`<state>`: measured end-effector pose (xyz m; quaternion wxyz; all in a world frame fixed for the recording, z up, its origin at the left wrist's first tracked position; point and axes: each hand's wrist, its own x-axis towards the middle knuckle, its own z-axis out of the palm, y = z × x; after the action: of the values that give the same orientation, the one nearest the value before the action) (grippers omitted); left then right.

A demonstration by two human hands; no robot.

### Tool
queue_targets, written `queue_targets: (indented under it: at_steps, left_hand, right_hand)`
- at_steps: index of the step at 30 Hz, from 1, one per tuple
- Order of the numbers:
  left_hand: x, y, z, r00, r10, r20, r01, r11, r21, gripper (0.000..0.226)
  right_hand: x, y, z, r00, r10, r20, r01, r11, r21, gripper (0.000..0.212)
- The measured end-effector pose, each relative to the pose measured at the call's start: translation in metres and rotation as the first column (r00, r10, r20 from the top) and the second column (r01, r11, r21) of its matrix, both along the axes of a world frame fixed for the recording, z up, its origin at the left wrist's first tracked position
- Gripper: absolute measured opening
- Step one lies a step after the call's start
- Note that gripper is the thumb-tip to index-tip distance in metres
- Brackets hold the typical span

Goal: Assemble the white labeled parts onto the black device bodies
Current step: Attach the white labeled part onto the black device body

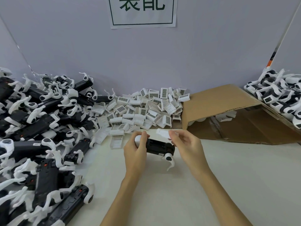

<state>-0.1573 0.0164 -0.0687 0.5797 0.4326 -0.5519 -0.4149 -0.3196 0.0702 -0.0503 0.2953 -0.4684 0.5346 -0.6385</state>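
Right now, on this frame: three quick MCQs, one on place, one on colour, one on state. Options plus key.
1. The pile of loose white labeled parts lies:
A. against the back wall
B. inside the cardboard box
C. under the forearms

2. The body held in the left hand is:
A. grey
B. black
C. orange

3. The right hand:
A. rests flat on the table
B. hangs idle
C. pinches a white part

Key: 1 A, the pile sits below the wall; 2 B, dark casing; 3 C, fingertips grip it above the body.
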Motion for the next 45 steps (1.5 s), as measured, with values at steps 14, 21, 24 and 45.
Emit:
queue_targets:
  at_steps: [14,21,24,45]
  left_hand:
    - [-0.007,0.007,0.000,0.994,-0.077,0.078,0.081,0.996,-0.047,0.022]
    - [-0.008,0.008,-0.001,0.992,-0.098,0.082,0.103,0.993,-0.058,0.026]
    - [-0.010,0.008,-0.002,0.994,-0.093,0.063,0.096,0.994,-0.049,0.029]
    - [-0.014,0.006,-0.001,0.994,-0.058,-0.090,0.068,0.991,0.111,0.035]
  right_hand:
    - [0.003,0.003,0.004,0.998,-0.049,-0.043,0.046,0.997,-0.065,0.028]
    - [0.003,0.004,-0.001,0.946,-0.160,-0.281,0.154,0.987,-0.045,0.037]
    - [0.011,0.008,-0.003,0.935,0.027,-0.353,-0.023,1.000,0.015,0.048]
    - [0.033,-0.002,-0.022,0.445,-0.240,-0.863,0.053,0.969,-0.242,0.067]
